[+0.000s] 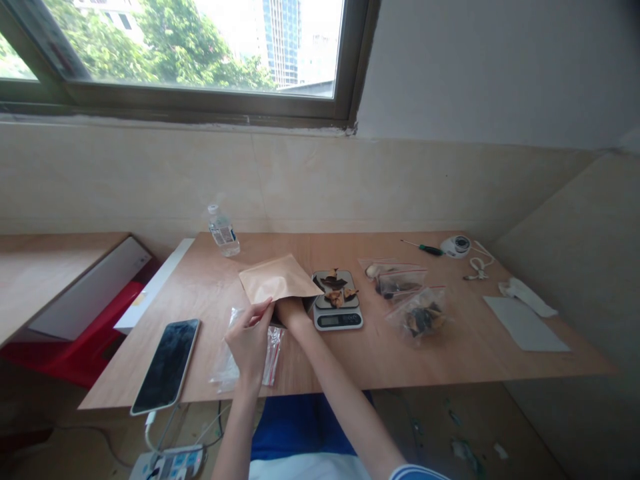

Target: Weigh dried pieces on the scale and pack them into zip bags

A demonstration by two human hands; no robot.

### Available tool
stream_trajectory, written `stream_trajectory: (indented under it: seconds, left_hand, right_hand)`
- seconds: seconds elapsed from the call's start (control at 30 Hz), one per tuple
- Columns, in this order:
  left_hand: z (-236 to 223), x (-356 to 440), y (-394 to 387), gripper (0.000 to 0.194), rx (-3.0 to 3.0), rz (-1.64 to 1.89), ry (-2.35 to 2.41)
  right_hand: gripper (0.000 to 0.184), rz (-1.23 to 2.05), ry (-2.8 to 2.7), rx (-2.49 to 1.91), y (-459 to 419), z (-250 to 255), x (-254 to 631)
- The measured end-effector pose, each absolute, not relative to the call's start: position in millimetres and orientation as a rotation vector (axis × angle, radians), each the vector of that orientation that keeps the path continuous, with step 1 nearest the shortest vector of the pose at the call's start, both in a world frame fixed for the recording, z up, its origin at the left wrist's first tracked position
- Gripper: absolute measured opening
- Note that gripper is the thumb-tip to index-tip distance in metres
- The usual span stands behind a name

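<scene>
A brown kraft paper bag (275, 279) is held tilted over the table, its mouth facing me. My left hand (251, 331) pinches the bag's near edge between thumb and fingers. My right hand (293, 313) reaches into the mouth, so its fingers are hidden. Just right of the bag stands a small digital kitchen scale (338, 322), with several brown, dried pieces (334, 298) on its plate. Under my left hand lie clear zip bags (229, 367) with red seal lines.
Zip bags of dark dried pieces (423, 319) lie right of the scale. Farther right are a screwdriver (430, 250), a white dome camera (456, 247) and white paper (525, 325). At left are a water bottle (224, 233) and a charging phone (167, 365) at the table edge.
</scene>
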State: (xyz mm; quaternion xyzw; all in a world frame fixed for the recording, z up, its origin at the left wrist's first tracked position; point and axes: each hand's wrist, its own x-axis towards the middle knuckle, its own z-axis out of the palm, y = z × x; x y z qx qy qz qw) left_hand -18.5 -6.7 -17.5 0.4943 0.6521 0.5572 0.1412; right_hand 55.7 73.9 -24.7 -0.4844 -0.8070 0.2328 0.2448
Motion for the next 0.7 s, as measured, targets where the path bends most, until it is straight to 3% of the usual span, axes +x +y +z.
stream_trajectory:
  seconds: [0.2, 0.37, 0.6, 0.7]
  left_hand:
    - [-17.5, -23.2, -3.4, 0.022, 1.446, 1.597, 1.859]
    - [-14.8, -24.1, -1.1, 0.02, 1.425, 1.596, 1.867]
    - [-13.7, -24.5, 2.4, 0.018, 1.427, 1.591, 1.863]
    - [-11.9, -26.0, 2.3, 0.018, 1.417, 1.592, 1.889]
  right_hand:
    - [0.032, 0.545, -2.245, -1.501, 41.2, -13.5, 84.6]
    - [0.03, 0.467, -2.167, -1.399, 26.0, -4.4, 105.5]
    - [0.015, 0.754, -1.603, -1.104, 13.1, -2.5, 127.0]
    - [0.019, 0.825, -1.336, -1.112, 24.9, -11.2, 154.8]
